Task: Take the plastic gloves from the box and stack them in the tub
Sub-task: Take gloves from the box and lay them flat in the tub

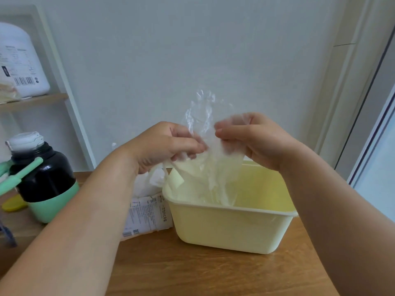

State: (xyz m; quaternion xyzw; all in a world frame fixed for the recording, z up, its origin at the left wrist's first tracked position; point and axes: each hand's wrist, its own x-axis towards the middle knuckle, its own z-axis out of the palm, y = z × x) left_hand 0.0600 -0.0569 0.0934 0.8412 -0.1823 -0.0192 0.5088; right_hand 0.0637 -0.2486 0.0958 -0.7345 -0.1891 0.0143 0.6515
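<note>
Above yellow plastic tub [226,229]: left hand [164,142], right hand [254,139] pinch crinkly clear glove [203,116].

You get bright, soft daylight from pane [379,174] at right. Faint shadow under tub [226,229] on desk [192,274]. Small glare on black bottle [44,178]. Your frame edges bow; slight softness overall.
</note>
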